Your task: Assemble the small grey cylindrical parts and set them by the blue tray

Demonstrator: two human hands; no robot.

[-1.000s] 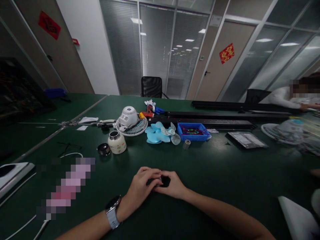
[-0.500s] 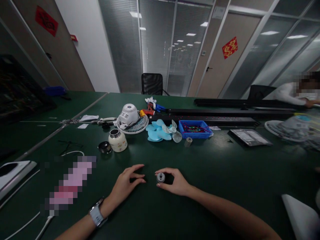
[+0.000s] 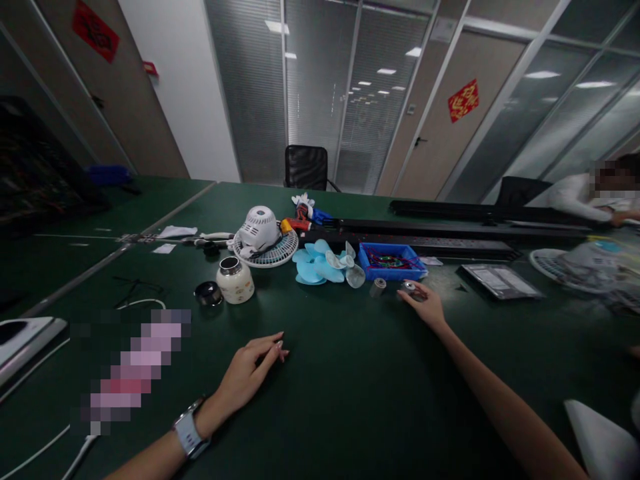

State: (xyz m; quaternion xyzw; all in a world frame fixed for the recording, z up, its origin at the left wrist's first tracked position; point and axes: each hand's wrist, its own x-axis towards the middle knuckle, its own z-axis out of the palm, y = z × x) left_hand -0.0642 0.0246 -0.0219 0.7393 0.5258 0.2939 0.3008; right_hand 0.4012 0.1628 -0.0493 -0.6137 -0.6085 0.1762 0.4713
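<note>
My right hand (image 3: 425, 305) is stretched out across the green table (image 3: 350, 373), its fingers closed round a small round grey part (image 3: 409, 288) just in front of the blue tray (image 3: 391, 261). A small metal cylinder (image 3: 377, 287) stands just left of that hand. My left hand (image 3: 250, 370) rests near the front of the table with its fingers loosely extended and nothing in them; a watch is on its wrist.
At the back stand a white fan motor on its grille (image 3: 261, 238), blue fan blades (image 3: 316, 262), a cream jar (image 3: 235, 280) with a black lid (image 3: 208, 293) beside it, and long black rails (image 3: 450, 230). Another person sits at the far right (image 3: 580, 197). White cables lie at the left.
My right hand has carried the small round part from the front middle of the table out to the blue tray. My left hand has let go and stayed near the front.
</note>
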